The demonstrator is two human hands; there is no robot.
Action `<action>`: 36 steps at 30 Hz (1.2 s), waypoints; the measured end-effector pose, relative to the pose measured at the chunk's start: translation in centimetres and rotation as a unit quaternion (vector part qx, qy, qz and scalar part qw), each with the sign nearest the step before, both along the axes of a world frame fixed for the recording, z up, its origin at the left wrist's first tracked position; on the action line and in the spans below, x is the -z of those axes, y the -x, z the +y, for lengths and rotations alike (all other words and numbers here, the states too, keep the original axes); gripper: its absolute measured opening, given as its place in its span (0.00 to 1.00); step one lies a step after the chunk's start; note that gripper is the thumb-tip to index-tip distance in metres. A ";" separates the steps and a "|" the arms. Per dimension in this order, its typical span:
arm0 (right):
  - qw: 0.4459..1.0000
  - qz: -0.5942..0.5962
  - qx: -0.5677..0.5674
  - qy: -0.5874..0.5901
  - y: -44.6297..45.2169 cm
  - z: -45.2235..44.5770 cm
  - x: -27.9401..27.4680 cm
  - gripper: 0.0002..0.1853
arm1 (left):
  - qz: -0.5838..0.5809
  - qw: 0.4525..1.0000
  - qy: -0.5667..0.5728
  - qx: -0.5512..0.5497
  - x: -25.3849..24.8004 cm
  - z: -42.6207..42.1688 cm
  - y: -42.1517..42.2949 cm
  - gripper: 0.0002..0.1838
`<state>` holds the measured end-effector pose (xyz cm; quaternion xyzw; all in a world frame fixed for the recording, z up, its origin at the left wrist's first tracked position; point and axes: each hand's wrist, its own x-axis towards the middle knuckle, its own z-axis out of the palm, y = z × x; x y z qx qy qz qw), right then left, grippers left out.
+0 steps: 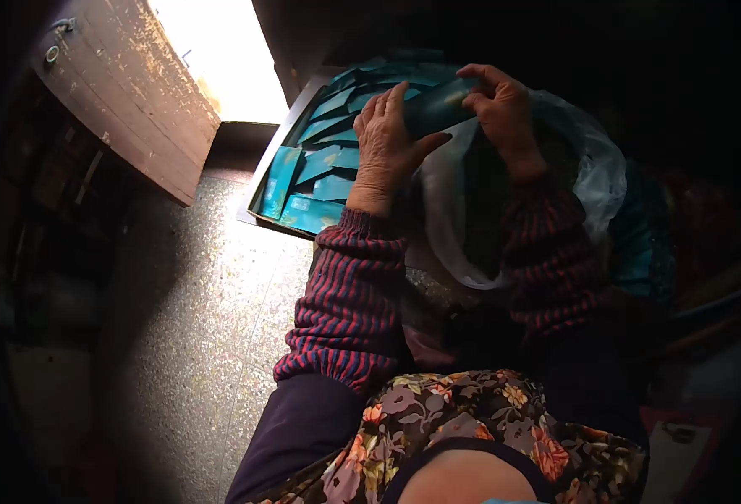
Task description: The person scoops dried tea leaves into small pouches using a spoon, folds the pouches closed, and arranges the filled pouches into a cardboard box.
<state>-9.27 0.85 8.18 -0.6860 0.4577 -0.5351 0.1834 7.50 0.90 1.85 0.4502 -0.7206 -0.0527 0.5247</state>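
Observation:
A dark teal packet (437, 109) is held up between my two hands, above the edge of a shallow tray. My left hand (384, 139) has its fingers against the packet's left end, the thumb stretched out below it. At the packet's right end, my right hand (502, 109) pinches it between thumb and fingers. Many teal packets (310, 213) lie overlapping in the white-edged tray (257, 189) to the left and behind. Below my right hand and forearm stands an open clear plastic bag (446, 210); its dark contents are hard to make out.
A worn wooden door (135, 92) stands open at the upper left, beside bright light. Speckled floor (211, 286) stretches below the tray. More teal packets (636, 244) lie in shadow to the right of the bag. A white object with a clip (677, 454) is at lower right.

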 end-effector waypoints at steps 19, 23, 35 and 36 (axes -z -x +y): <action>0.877 0.436 0.200 -0.021 17.1 8.4 5.6 0.14 | 0.074 0.969 -0.007 0.238 0.5 1.2 8.2 0.32; 0.830 0.506 0.184 -0.147 17.6 8.2 6.0 0.14 | 0.074 0.975 -0.050 0.204 0.8 1.0 7.5 0.32; 0.847 0.486 0.207 -0.048 17.6 7.5 6.5 0.06 | 0.084 0.976 -0.076 0.184 0.5 0.8 6.9 0.32; 0.848 0.486 0.208 -0.050 17.6 7.1 6.7 0.06 | 0.089 0.975 -0.069 0.190 0.5 0.8 6.8 0.32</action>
